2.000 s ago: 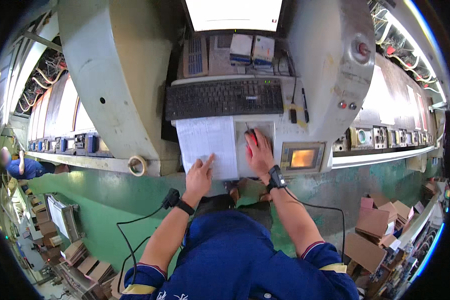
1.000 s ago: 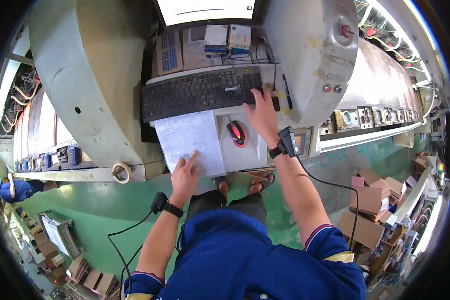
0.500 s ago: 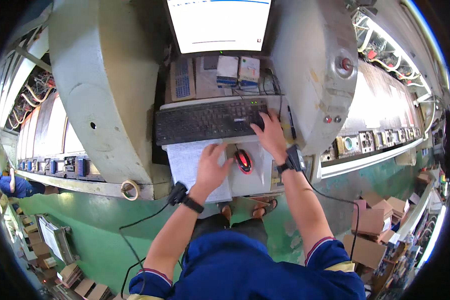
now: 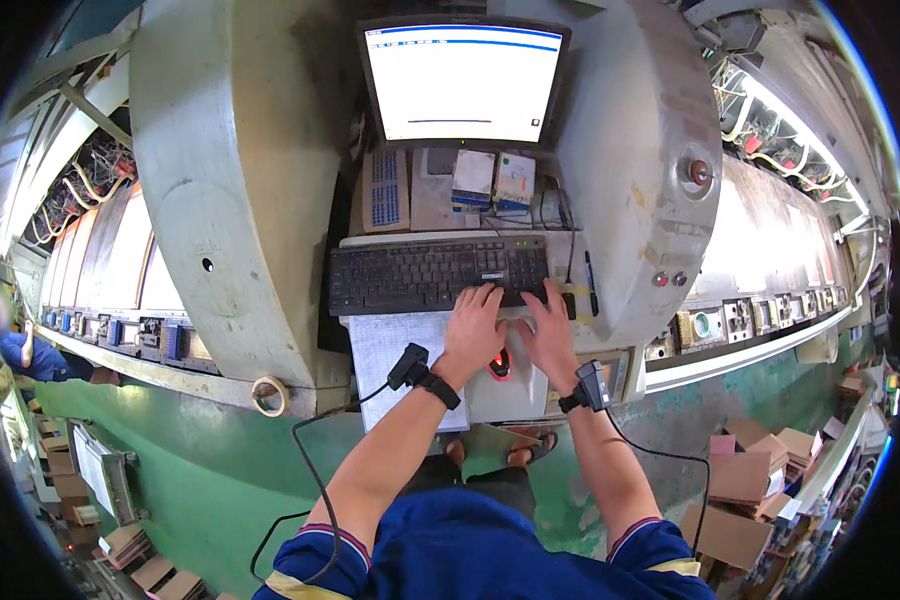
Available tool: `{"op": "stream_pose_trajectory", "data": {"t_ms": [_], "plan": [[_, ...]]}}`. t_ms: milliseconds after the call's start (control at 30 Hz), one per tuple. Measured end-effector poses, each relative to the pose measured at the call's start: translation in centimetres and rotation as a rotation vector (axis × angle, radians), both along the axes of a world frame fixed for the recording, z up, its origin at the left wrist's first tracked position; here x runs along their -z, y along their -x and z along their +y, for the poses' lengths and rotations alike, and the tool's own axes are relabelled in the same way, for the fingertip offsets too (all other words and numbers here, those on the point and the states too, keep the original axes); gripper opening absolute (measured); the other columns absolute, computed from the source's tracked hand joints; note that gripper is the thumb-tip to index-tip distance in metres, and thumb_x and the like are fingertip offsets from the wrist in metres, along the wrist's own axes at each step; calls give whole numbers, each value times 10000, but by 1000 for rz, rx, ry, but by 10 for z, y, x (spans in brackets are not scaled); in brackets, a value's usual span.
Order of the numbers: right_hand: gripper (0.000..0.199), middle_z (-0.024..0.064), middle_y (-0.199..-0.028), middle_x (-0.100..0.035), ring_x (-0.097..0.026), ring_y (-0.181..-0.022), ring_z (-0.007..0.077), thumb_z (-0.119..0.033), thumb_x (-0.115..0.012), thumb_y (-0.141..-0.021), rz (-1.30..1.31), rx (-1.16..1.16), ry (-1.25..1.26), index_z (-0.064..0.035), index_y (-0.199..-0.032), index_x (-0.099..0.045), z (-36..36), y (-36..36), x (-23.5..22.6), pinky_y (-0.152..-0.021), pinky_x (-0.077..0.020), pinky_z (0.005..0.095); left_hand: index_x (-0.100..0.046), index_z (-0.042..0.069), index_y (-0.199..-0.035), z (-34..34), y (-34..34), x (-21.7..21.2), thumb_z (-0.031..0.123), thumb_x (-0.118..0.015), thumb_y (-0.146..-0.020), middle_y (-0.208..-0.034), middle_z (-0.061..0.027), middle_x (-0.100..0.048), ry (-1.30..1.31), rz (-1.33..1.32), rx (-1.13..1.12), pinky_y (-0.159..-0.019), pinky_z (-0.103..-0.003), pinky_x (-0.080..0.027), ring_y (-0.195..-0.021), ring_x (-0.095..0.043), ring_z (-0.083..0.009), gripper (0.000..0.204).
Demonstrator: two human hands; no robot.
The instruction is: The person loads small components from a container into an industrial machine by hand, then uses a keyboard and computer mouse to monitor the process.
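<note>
My left hand [image 4: 476,328] reaches the front edge of the black keyboard [image 4: 410,275], its fingers stretched out over the lower keys near the arrow and number blocks. Beside it my right hand [image 4: 550,338] lies with extended fingertips at the number pad's lower right end. Neither hand holds anything. A black and red computer mouse [image 4: 501,370], lit red, sits between my wrists, partly covered by the left hand. Printed paper sheets [image 4: 395,350] lie under the keyboard's front edge, left of my left hand. Behind the keyboard a lit monitor [image 4: 460,85] shows a mostly white screen.
Small stacked boxes [image 4: 493,180] and a blue-keyed panel [image 4: 385,190] lie behind the keyboard. A pen [image 4: 591,285] rests to its right. Machine housings flank the desk, the right one carrying a red knob [image 4: 698,173]. A tape roll [image 4: 269,396] hangs at left; a co-worker [image 4: 30,350] is far left.
My left hand has moved up and right from above the paper onto the keyboard's lower edge. My right hand has shifted down the number pad. The view has tilted, showing more of the monitor.
</note>
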State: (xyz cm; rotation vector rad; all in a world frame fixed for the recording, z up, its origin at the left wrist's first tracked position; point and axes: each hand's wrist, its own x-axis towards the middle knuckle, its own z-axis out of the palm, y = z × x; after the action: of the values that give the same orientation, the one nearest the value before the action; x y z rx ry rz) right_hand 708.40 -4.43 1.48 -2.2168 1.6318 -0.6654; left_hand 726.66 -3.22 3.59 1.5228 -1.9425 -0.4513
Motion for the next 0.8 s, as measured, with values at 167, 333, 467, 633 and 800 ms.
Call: {"op": "stream_pose_trajectory", "data": {"t_ms": [167,333,467,633,800], "plan": [[633,264,-1502,-410,-474,-1298,465,-132,-761,-816,25,25,2,-46,-1391,-512,-4,-8,-10,-1080,-437,491,-582,-16,-1253,2,-5,6,114,-738,-768,-1323,-198,-569,53,-27,9,-1117,-477,-394,-1243,-515,-407,526],[657,257,-1449,-456,-487,-1273,474,-152,-751,-827,26,92,62,0,-1392,-452,-5,-8,-9,-1069,-435,490,-530,-5,-1351,-6,-13,3,190,-760,-785,-1437,-209,-494,17,-184,-63,-1191,-498,-302,-1379,-409,-412,641],[647,251,-1451,-459,-476,-1298,456,-137,-743,-834,-123,164,-30,3,-1393,-449,0,-7,-2,-1085,-423,480,-452,16,-1451,-18,-30,1,276,-776,-800,-1528,-212,-416,-77,-287,-125,-1236,-527,-202,-1481,-290,-403,773],[632,241,-1489,-424,-453,-1336,443,-111,-725,-848,-160,149,-17,9,-1399,-440,-1,-6,2,-1091,-429,469,-468,14,-1424,-25,-27,3,277,-792,-781,-1503,-210,-443,-41,-282,-111,-1232,-533,-212,-1470,-308,-408,767],[616,249,-1489,-416,-456,-1326,451,-115,-724,-848,-193,160,-33,-4,-1394,-459,-1,-8,2,-1085,-432,472,-493,13,-1393,-35,-24,0,254,-800,-769,-1465,-200,-484,-59,-273,-73,-1224,-549,-221,-1445,-347,-393,736]]}}
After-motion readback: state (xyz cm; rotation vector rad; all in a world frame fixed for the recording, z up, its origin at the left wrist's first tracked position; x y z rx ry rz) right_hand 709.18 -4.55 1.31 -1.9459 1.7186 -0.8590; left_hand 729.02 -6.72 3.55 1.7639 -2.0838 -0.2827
